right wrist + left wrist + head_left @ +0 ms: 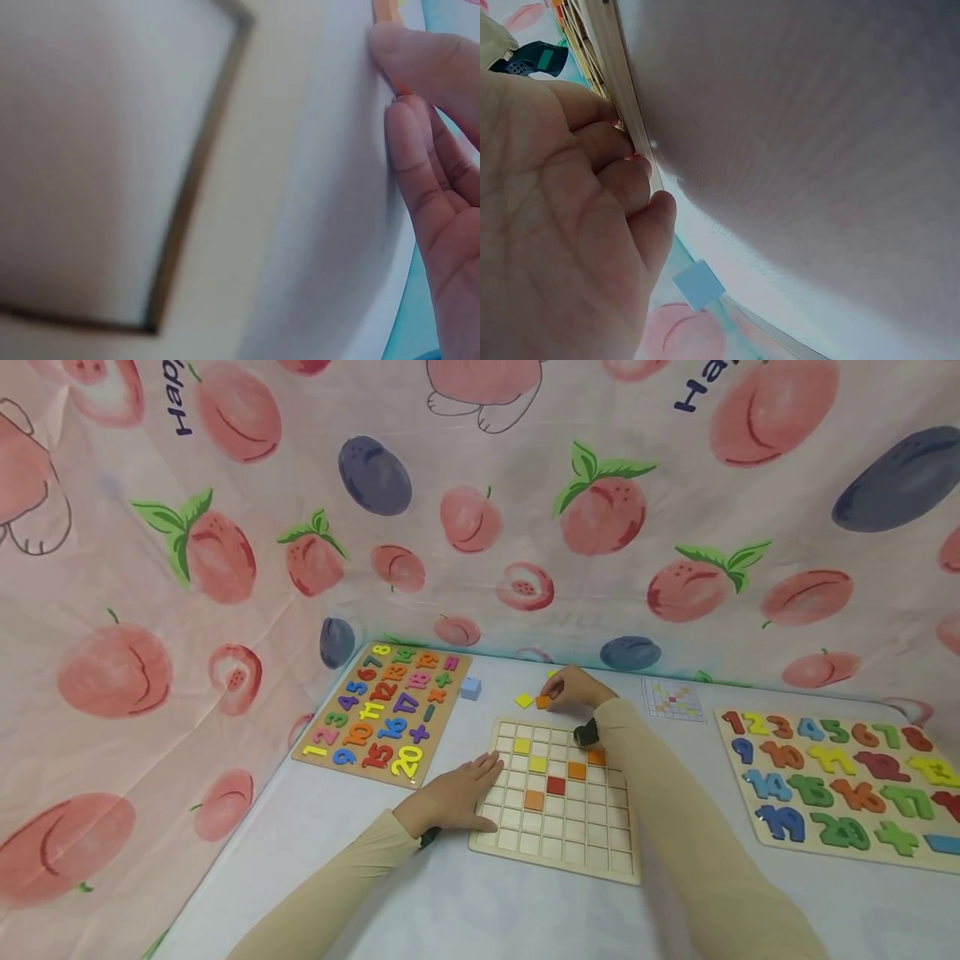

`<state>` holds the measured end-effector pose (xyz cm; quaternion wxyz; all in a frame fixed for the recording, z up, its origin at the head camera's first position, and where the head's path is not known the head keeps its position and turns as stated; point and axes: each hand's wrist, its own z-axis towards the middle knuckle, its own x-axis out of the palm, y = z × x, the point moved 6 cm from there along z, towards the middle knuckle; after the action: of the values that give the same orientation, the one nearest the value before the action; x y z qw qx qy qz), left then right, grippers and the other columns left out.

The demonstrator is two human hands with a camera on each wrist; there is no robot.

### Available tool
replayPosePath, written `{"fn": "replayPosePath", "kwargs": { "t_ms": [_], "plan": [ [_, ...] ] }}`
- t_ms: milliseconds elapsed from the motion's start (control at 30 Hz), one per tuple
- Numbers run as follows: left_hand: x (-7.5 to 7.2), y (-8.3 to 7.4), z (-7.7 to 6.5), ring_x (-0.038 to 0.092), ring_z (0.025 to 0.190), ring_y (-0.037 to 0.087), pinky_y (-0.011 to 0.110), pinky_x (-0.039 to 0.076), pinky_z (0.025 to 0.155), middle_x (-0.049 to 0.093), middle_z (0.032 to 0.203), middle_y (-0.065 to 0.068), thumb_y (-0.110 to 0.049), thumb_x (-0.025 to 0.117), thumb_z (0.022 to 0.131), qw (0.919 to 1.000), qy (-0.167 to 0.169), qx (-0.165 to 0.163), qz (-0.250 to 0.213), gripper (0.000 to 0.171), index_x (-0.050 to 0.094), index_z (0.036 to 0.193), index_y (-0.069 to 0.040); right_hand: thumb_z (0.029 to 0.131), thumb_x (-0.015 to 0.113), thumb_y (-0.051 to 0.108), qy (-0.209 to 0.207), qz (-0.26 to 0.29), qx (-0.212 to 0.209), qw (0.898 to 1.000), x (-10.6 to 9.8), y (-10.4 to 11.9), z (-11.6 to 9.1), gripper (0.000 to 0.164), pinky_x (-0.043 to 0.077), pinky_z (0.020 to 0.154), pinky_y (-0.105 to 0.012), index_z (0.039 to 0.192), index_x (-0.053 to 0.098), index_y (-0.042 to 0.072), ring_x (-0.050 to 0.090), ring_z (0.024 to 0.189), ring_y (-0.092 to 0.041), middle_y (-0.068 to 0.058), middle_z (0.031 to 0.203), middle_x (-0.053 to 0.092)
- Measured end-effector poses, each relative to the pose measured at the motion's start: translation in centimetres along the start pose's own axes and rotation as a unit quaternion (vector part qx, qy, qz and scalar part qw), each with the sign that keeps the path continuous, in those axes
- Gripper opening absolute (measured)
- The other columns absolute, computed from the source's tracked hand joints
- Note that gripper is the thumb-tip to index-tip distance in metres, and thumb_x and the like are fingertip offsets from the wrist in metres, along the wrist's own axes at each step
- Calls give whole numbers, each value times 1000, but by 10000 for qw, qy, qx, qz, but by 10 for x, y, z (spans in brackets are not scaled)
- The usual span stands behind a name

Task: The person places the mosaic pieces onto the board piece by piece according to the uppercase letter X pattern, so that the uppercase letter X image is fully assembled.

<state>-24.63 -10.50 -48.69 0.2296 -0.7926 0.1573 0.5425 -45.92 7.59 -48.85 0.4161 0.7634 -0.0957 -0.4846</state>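
A square wooden grid board (553, 847) lies on the white table, with a red tile (556, 786) and several yellow and orange tiles in its cells. My left hand (456, 793) rests on the board's left edge, fingers extended over the rim; in the left wrist view its fingertips are at the board's side. Beyond the far edge of the board, my right hand (576, 690) pinches an orange tile (543, 702) between thumb and fingers. Beside that tile lies a yellow tile (523, 701), and another yellow tile (552, 675) shows partly behind the right hand.
A light blue cube (470, 688) stands at the back, next to a number board (427, 693) on the left. Another number board (757, 810) lies at the right. A card with a printed coloured grid (673, 700) is near the back, before the fruit-patterned cloth (585, 585).
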Motion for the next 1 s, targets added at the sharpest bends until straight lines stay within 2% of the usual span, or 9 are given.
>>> {"fn": "replayPosePath", "kwargs": {
  "t_ms": [400,767,1000],
  "plan": [
    [1,0,0,10,148,20,34,19,121,9,160,7,-55,63,82,10000,39,-35,-33,96,15,151,-9,76,74,6,58,-159,-365,9992,-3,2,-13,25,54,73,-24,100,70,-2,61,77,-10,-13,92,71],
    [2,1,1,11,148,21,36,20,120,9,160,7,-55,63,82,10000,41,-10,-66,96,15,151,-9,79,73,6,-144,543,-849,9948,-7,15,-41,25,55,71,-24,102,68,-3,61,75,-10,-11,87,67],
    [3,2,3,9,148,20,35,19,121,8,160,7,-55,62,82,10000,71,-12,-28,96,13,152,-9,79,74,9,-362,754,-928,9922,-8,26,-63,25,54,68,-23,101,69,1,60,74,-12,-7,84,66]
  ]
}}
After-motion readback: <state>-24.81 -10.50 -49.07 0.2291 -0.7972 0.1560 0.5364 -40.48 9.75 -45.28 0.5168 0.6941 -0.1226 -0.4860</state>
